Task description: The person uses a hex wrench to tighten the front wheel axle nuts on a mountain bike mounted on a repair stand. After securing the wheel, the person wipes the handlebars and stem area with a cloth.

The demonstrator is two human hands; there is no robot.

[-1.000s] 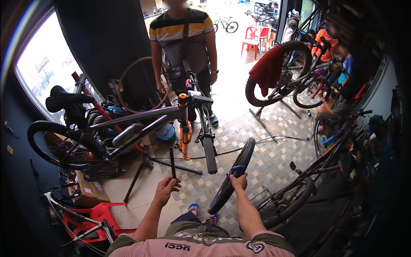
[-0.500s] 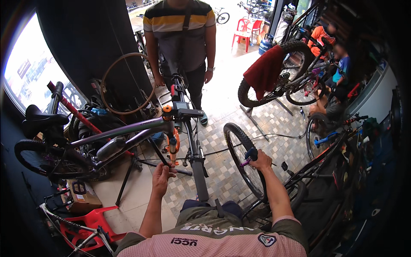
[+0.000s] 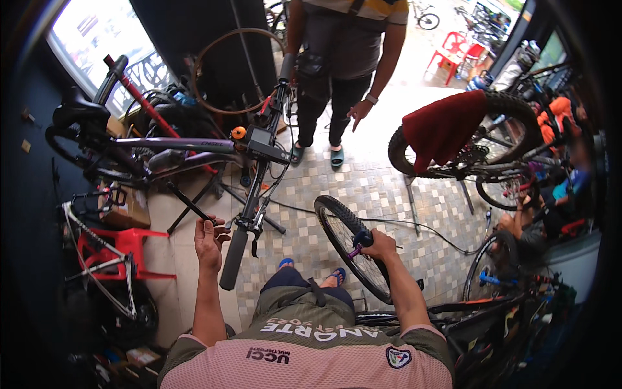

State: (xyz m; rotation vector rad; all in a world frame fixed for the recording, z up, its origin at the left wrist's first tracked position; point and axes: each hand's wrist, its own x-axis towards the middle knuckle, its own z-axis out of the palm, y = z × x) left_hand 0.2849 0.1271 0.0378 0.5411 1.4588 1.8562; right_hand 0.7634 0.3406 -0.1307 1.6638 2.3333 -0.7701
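My left hand (image 3: 209, 241) grips a thin black rod (image 3: 181, 198), beside the black handlebar grip (image 3: 232, 259) of a purple bicycle (image 3: 175, 144) in a stand. That bicycle has an orange cap and a dark display (image 3: 261, 142) at its stem, and no front wheel shows in its fork. My right hand (image 3: 379, 246) holds a loose bicycle wheel (image 3: 329, 206) at its middle, by a dark part beside the purple hub (image 3: 355, 253), with the tyre low over the tiled floor. What exactly that dark part is, I cannot make out.
A person (image 3: 337, 58) in dark trousers stands ahead. A raised bicycle with a red cloth (image 3: 440, 126) is on the right, other people (image 3: 564, 123) behind it. A red plastic chair (image 3: 155, 253) with a white frame lies left. A cable (image 3: 414, 222) crosses the floor. More bicycles (image 3: 479, 266) line the right.
The view tilts further down. My left hand and the rod have moved left and up. The wheel has swung round to slant the other way. The standing person's hand now extends with a finger pointing down.
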